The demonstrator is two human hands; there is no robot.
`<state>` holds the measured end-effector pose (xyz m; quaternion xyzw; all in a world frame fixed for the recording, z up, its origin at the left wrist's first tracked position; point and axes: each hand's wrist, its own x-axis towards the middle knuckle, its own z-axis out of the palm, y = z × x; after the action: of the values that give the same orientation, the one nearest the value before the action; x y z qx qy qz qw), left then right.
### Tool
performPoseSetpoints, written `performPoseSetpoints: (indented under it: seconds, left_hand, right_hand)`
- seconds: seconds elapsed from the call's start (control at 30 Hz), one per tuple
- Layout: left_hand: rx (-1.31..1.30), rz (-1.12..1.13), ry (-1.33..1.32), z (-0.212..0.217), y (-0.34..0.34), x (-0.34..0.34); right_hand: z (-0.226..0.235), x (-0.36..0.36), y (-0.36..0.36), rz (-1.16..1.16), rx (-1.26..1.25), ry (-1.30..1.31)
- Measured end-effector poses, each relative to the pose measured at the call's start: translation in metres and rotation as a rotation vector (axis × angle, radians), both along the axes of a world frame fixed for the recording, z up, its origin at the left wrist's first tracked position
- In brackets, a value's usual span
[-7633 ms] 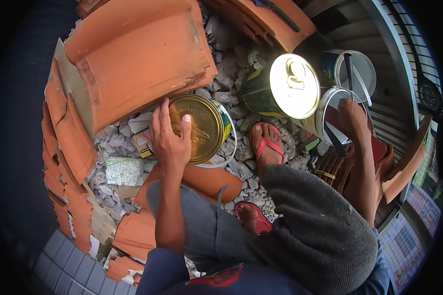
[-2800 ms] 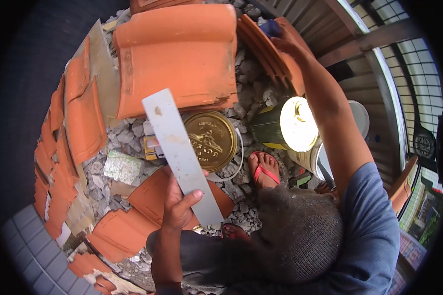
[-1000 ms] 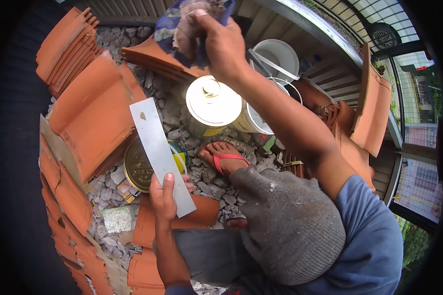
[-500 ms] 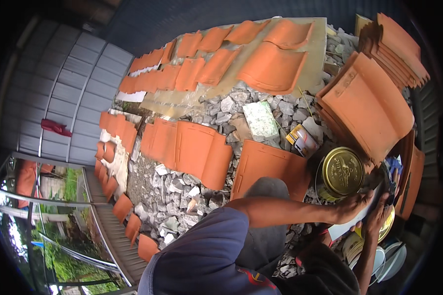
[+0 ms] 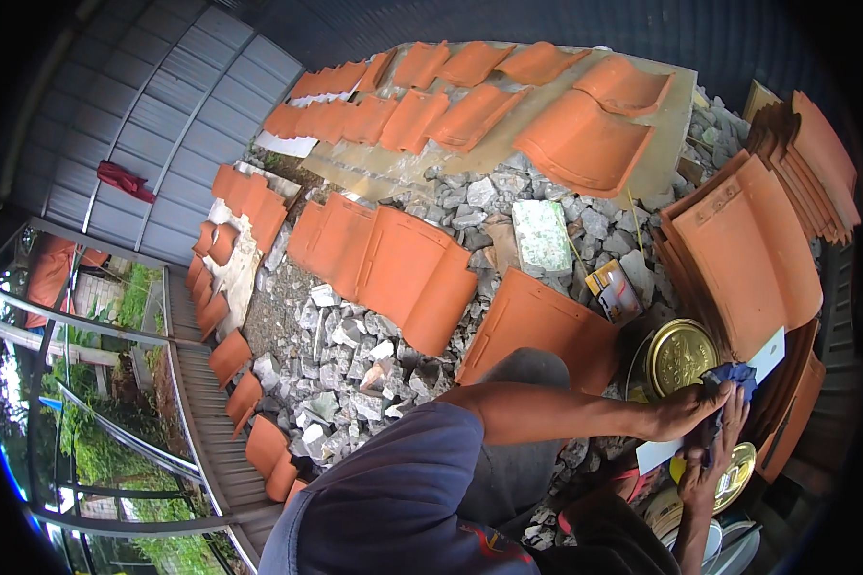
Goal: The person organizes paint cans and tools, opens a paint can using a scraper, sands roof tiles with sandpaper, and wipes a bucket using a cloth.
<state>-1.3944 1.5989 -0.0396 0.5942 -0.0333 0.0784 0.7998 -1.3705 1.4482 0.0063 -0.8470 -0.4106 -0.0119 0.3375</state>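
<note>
At the lower right, my left hand (image 5: 686,414) closes over a bunched dark blue cloth (image 5: 732,377). My right hand (image 5: 722,443) comes up from below and presses against the same cloth, fingers long and close together. A pale flat strip (image 5: 766,355) runs slantwise through the hands. One end shows beyond the cloth and the other below my left wrist; its middle is hidden. A round can with a gold lid (image 5: 682,356) stands just beyond my left hand. Another gold lid (image 5: 735,477) lies beside my right wrist.
Stacked orange roof tiles (image 5: 750,254) stand right of the cans. Single tiles (image 5: 417,278) lie on grey broken stones (image 5: 350,355). A pale green-white block (image 5: 542,237) and a small yellow-black package (image 5: 612,290) rest among the stones. Corrugated metal walls (image 5: 187,105) enclose the place.
My view has turned, so the tiles and stones sit farther right. The cloth has moved down the strip, between both hands, and the strip's upper end now shows beyond it.
</note>
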Motion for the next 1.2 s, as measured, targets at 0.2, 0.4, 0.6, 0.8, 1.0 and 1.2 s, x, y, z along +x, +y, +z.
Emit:
performPoseSetpoints:
  seconds: [0.2, 0.4, 0.6, 0.8, 1.0, 1.2]
  left_hand:
    - [-0.116, -0.369, 0.286, 0.049, 0.020, -0.015]
    - [-0.066, -0.361, 0.315, 0.045, 0.033, -0.019]
    - [-0.076, -0.252, 0.181, 0.045, 0.046, -0.013]
    - [-0.034, -0.196, 0.258, 0.035, 0.048, -0.008]
    - [-0.169, -0.394, 0.274, 0.050, 0.052, -0.007]
    - [-0.078, -0.408, 0.540, 0.051, 0.074, -0.004]
  right_hand:
    - [-0.033, 0.015, -0.023, -0.230, 0.262, 0.462]
    - [-0.049, 0.035, -0.042, -0.228, 0.186, 0.347]
    - [-0.023, -0.015, 0.005, 0.072, 0.231, 0.342]
    - [-0.048, 0.001, -0.010, -0.132, 0.063, 0.553]
    - [-0.045, 0.025, -0.040, -0.333, 0.082, 0.405]
    - [-0.002, 0.026, 0.025, 0.027, -0.030, -0.037]
